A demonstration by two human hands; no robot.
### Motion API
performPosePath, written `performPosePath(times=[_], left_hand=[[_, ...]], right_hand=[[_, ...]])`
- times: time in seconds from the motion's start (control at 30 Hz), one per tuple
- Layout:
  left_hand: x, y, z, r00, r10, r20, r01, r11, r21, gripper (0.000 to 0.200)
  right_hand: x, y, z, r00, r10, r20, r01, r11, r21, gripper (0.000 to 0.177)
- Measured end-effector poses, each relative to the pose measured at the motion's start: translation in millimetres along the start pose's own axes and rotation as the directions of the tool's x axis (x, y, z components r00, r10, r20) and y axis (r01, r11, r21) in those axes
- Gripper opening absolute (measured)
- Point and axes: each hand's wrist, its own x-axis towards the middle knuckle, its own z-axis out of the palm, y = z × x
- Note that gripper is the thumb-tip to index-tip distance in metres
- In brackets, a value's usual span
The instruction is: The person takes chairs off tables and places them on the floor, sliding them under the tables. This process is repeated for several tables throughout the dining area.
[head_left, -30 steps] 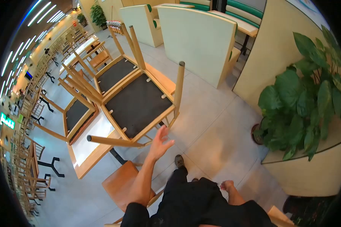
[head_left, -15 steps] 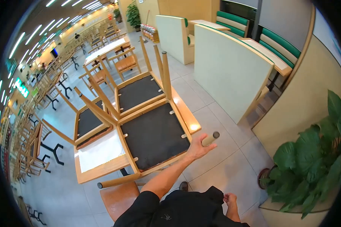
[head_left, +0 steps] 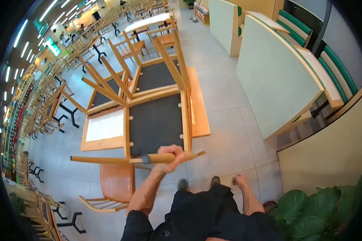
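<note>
My left hand (head_left: 171, 154) is closed around a wooden leg (head_left: 189, 155) of an upturned chair (head_left: 155, 124). The chair lies seat-down on a wooden table (head_left: 199, 108), its black underside facing up. Another of its legs (head_left: 98, 159) sticks out to the left over the table's near edge. Two more upturned chairs (head_left: 157, 74) (head_left: 104, 98) rest farther back on the same table. My right hand (head_left: 240, 180) hangs loose by my hip with nothing in it.
An upright chair with an orange seat (head_left: 116, 182) stands on the floor under the table's near edge. A pale booth partition (head_left: 277, 80) with green benches is to the right. A leafy plant (head_left: 309, 213) is at lower right, and tables stacked with chairs (head_left: 48, 108) line the left.
My left hand went from open in the air to touching the chair leg's tip, then closed around the leg. My view has swung over the table, and the plant now sits at lower right.
</note>
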Motion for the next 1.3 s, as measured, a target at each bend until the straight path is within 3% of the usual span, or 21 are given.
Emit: performPosePath(times=[0.07, 0.13, 0.37, 0.87, 1.0, 1.13, 1.23, 1.3], left_hand=[[2, 16, -1, 0.999, -0.038, -0.013, 0.037, 0.999, -0.022, 0.019], [1, 27, 2, 0.999, -0.011, -0.039, 0.004, 0.984, -0.176, 0.023], [-4, 33, -4, 0.996, -0.064, -0.054, 0.049, 0.969, -0.241, 0.024], [-18, 52, -28, 0.989, 0.003, -0.145, -0.054, 0.936, -0.347, 0.023], [-25, 60, -40, 0.992, -0.007, -0.126, -0.033, 0.949, -0.314, 0.024], [-26, 70, -55, 0.991, 0.028, -0.133, -0.085, 0.891, -0.447, 0.023], [-19, 87, -63, 0.992, 0.044, -0.118, -0.094, 0.885, -0.456, 0.022], [-14, 98, -64, 0.993, 0.058, -0.106, -0.100, 0.888, -0.450, 0.022]], right_hand=[[5, -27, -14, 0.998, -0.061, 0.017, 0.061, 0.998, 0.009, 0.021], [18, -48, -20, 0.997, -0.080, 0.016, 0.080, 0.997, -0.014, 0.024], [5, -67, 17, 0.994, -0.019, 0.112, 0.026, 0.998, -0.062, 0.027], [-35, -51, 85, 0.961, -0.089, 0.264, 0.108, 0.992, -0.062, 0.031], [-33, -49, 103, 0.947, -0.099, 0.304, 0.126, 0.990, -0.070, 0.047], [-43, -41, 120, 0.955, -0.091, 0.284, 0.146, 0.973, -0.177, 0.061], [-54, -32, 127, 0.949, 0.019, 0.316, 0.028, 0.989, -0.143, 0.062], [-59, -24, 134, 0.945, 0.023, 0.328, 0.029, 0.988, -0.153, 0.061]])
